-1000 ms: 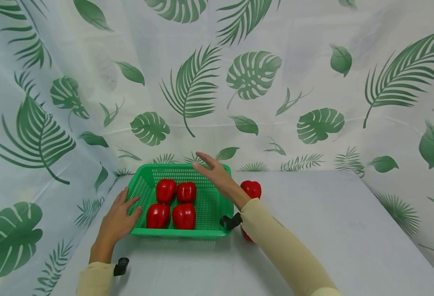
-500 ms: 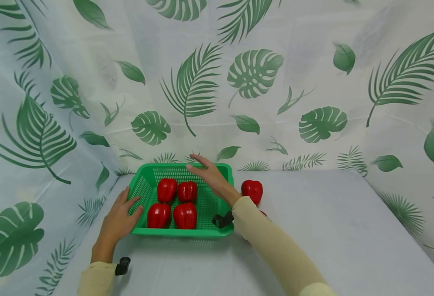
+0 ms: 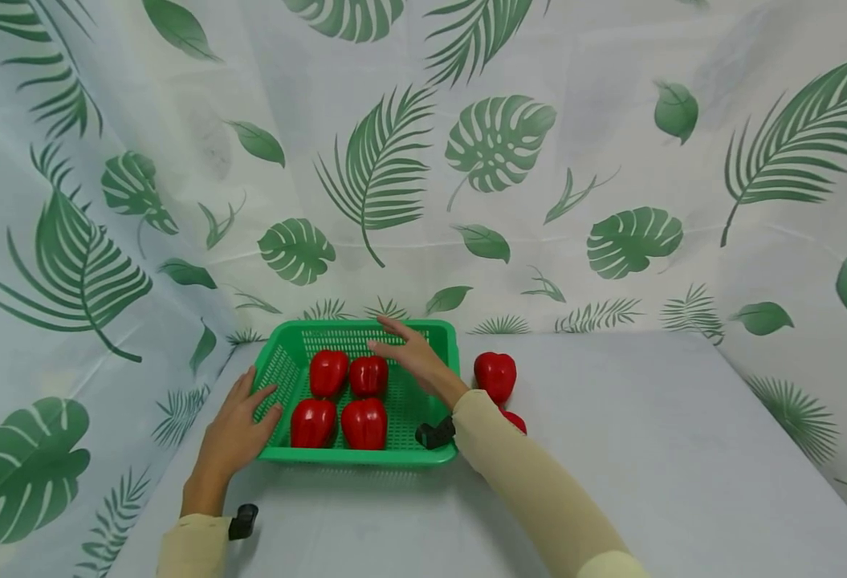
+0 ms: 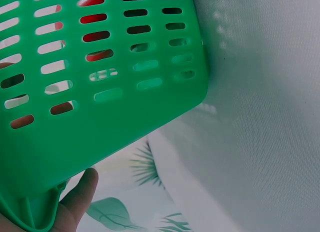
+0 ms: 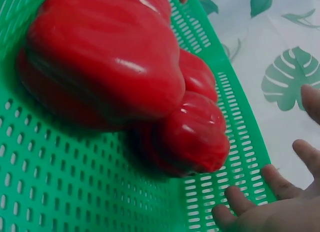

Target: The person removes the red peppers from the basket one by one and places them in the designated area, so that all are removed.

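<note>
My left hand (image 3: 237,427) rests at the left rim of a green perforated plastic basket (image 3: 365,457), its fingers spread, some outside and some over the inside. In the left wrist view, one finger (image 4: 82,192) shows past the rim of the basket's outer wall (image 4: 125,112). Over the basket's right part hovers my right hand (image 3: 417,357), fingers extended and holding nothing. Inside lie several red bell peppers, among them a front pepper (image 3: 364,423) and a back one (image 3: 329,373). The right wrist view shows the peppers (image 5: 110,52) close, apart from my fingers.
Right of the basket, a red bell pepper (image 3: 495,376) sits on the white-covered table (image 3: 647,449). Another pepper (image 3: 515,421) is partly hidden by my right sleeve (image 3: 531,474). A leaf-printed curtain (image 3: 510,265) stands behind and at both sides.
My right hand has shifted slightly left, then lower over the basket, and its sleeve uncovers more of the peppers on the right. The left hand has stayed at the rim.
</note>
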